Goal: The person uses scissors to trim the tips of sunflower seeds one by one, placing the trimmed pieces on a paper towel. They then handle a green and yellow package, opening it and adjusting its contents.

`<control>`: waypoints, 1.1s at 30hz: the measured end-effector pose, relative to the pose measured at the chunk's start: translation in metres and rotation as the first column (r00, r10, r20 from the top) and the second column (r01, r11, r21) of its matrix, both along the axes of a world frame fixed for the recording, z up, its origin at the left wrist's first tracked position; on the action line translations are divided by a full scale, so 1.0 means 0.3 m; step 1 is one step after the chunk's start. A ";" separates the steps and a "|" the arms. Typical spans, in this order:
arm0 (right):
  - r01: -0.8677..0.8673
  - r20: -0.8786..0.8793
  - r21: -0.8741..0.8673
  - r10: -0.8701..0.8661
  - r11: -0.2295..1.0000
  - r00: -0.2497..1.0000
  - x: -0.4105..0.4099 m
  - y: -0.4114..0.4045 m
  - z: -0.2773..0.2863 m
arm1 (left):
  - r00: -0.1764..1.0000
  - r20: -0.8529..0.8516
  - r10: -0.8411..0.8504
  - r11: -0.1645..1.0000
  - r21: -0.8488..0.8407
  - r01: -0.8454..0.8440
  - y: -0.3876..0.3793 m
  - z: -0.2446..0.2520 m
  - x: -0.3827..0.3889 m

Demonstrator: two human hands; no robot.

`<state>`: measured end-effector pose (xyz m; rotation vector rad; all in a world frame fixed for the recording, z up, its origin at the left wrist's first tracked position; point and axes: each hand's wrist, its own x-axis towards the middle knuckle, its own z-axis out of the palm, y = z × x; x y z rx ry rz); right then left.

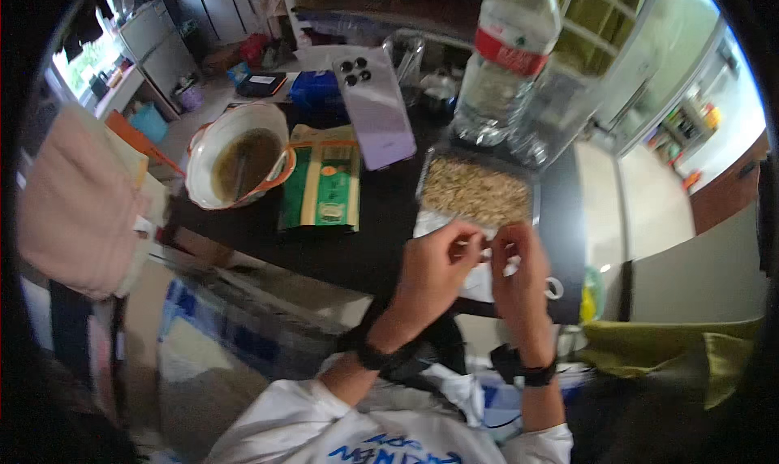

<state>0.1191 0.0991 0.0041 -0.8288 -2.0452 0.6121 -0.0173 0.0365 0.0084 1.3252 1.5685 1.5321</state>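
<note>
My left hand (pixel 435 266) and my right hand (pixel 520 263) meet fingertip to fingertip, thumbs and forefingers pinched around a small item (pixel 486 245) too blurred to name. Under them lies a white sheet of paper or tissue (pixel 478 284), partly covered by the hands. Just beyond the fingers, a clear plastic tray (pixel 535 191) holds a layer of small light-brown seeds or grains (pixel 478 190). A white ring (pixel 554 288) rests on the table to the right of my right hand. Dark bands circle both wrists.
On the dark table (pixel 322 260) stand a bowl (pixel 201 181) of brown liquid, a green packet (pixel 328 184), a propped lilac phone (pixel 382 114) and a large water bottle (pixel 505 68). Clear plastic packaging (pixel 557 117) leans beside the bottle. A pink cloth (pixel 79 202) hangs at the left.
</note>
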 end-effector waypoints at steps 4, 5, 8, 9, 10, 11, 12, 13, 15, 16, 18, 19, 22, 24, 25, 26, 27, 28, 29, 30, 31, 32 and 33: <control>0.039 -0.070 -0.052 -0.043 0.998 0.997 0.007 0.030 -0.058 | 0.996 -0.071 0.047 0.996 0.073 -0.042 0.039 -0.048 0.032; 0.047 -0.071 -0.067 -0.051 0.997 0.996 0.010 0.035 -0.083 | 0.990 -0.123 0.074 0.993 0.104 -0.061 0.040 -0.055 0.032; 0.012 -0.099 -0.094 -0.021 0.996 0.995 0.017 0.024 -0.116 | 0.958 -0.277 0.079 0.986 0.165 -0.034 0.030 -0.092 0.029; 0.014 -0.097 -0.102 -0.024 0.995 0.995 0.016 0.015 -0.114 | 0.958 -0.276 0.075 0.987 0.157 -0.032 0.024 -0.094 0.029; 0.017 -0.092 -0.096 -0.026 0.995 0.995 0.014 0.010 -0.112 | 0.963 -0.260 0.067 0.983 0.183 -0.019 0.019 -0.090 0.030; 0.018 -0.087 -0.088 -0.026 0.996 0.996 0.013 0.007 -0.109 | 0.968 -0.244 0.061 0.978 0.211 -0.008 0.015 -0.087 0.030; 0.014 -0.088 -0.092 -0.022 0.996 0.996 0.012 0.003 -0.110 | 0.967 -0.245 0.064 0.978 0.207 -0.012 0.012 -0.091 0.027; 0.009 -0.089 -0.114 -0.019 0.993 0.996 0.013 0.001 -0.109 | 0.966 -0.254 0.057 0.983 0.181 -0.011 0.009 -0.095 0.024; 0.002 -0.091 -0.139 -0.015 0.990 0.996 0.017 -0.001 -0.106 | 0.963 -0.264 0.052 0.988 0.152 -0.012 0.008 -0.099 0.022; 0.008 -0.103 -0.185 -0.028 0.983 0.994 0.022 0.000 -0.103 | 0.968 -0.251 0.029 0.992 0.128 0.003 0.011 -0.098 0.022; 0.019 -0.107 -0.161 -0.037 0.987 0.994 0.023 0.007 -0.104 | 0.971 -0.240 0.008 0.995 0.100 0.016 0.013 -0.097 0.021; 0.017 -0.109 -0.164 -0.035 0.986 0.993 0.022 0.010 -0.108 | 0.966 -0.257 -0.006 0.996 0.083 0.028 0.013 -0.097 0.021; 0.010 -0.121 -0.143 -0.028 0.990 0.992 0.022 0.012 -0.115 | 0.959 -0.282 -0.017 0.997 0.073 0.039 0.015 -0.099 0.021; 0.007 -0.100 -0.144 -0.022 0.990 0.995 0.020 0.009 -0.102 | 0.957 -0.290 -0.012 0.996 0.083 0.038 0.016 -0.102 0.021; 0.004 -0.101 -0.147 -0.019 0.989 0.995 0.022 0.005 -0.099 | 0.955 -0.296 -0.011 0.994 0.104 0.043 0.016 -0.103 0.021; 0.005 -0.076 -0.173 -0.018 0.985 0.997 0.027 0.000 -0.096 | 0.954 -0.301 -0.009 0.991 0.125 0.049 0.015 -0.107 0.020; 0.010 -0.051 -0.196 -0.020 0.980 0.999 0.029 -0.001 -0.093 | 0.954 -0.300 -0.010 0.991 0.123 0.049 0.017 -0.108 0.021; 0.011 -0.049 -0.198 -0.021 0.980 0.999 0.026 -0.001 -0.097 | 0.955 -0.295 -0.010 0.990 0.130 0.050 0.019 -0.110 0.022; -0.006 -0.067 -0.191 -0.007 0.982 0.998 0.021 -0.001 -0.103 | 0.957 -0.289 -0.010 0.989 0.136 0.052 0.021 -0.112 0.021; -0.021 -0.082 -0.186 0.006 0.982 0.997 0.024 -0.004 -0.108 | 0.959 -0.283 -0.015 0.990 0.132 0.054 0.019 -0.114 0.024; -0.015 -0.075 -0.192 0.001 0.981 0.997 0.025 -0.003 -0.105 | 0.959 -0.282 -0.009 0.991 0.126 0.047 0.018 -0.114 0.022; -0.051 -0.077 -0.167 0.038 0.985 0.996 0.022 0.003 -0.100 | 0.960 -0.281 -0.005 0.992 0.120 0.041 0.018 -0.113 0.020; -0.084 -0.077 -0.145 0.074 0.986 0.994 0.021 0.004 -0.095 | 0.962 -0.273 -0.015 0.993 0.111 0.047 0.019 -0.111 0.018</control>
